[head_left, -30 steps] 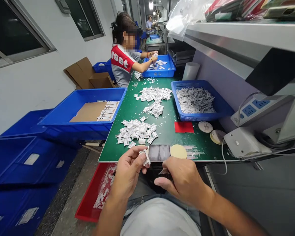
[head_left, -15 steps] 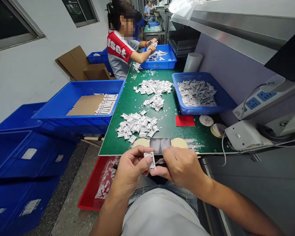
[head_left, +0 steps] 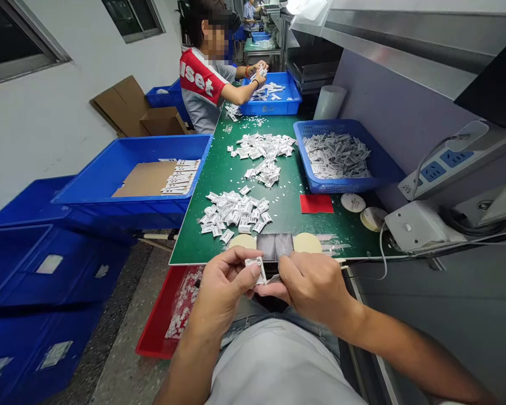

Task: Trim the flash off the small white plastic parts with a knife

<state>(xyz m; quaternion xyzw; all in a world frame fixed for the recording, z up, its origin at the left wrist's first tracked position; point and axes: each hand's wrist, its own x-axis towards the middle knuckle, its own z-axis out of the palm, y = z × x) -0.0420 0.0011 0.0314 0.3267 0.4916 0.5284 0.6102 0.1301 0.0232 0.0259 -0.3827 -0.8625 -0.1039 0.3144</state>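
Between the thumb and fingers of my left hand (head_left: 227, 278) is a small white plastic part (head_left: 255, 267), roughly rectangular with a raised rim. My right hand (head_left: 314, 284) is closed around a thin metal blade (head_left: 273, 279); its handle is hidden in my fist. The blade's tip lies at the right edge of the plastic part, and my right thumb reaches underneath toward it. Both hands are just in front of the table edge, above my lap. Beyond them, a pile of similar white parts (head_left: 236, 211) lies on the green table (head_left: 287, 216).
More white parts (head_left: 263, 146) lie farther back. A blue basket (head_left: 341, 184) full of pieces stands right, near a red square (head_left: 316, 203) and a power strip (head_left: 442, 160). Below sits a red bin (head_left: 152, 332); blue bins (head_left: 130, 205) stand left. A co-worker (head_left: 206, 84) handles pieces at a blue tray (head_left: 272, 108).
The view has shifted slightly. The blade's visible part sits a little differently against the white plastic part; both hands keep their grip.
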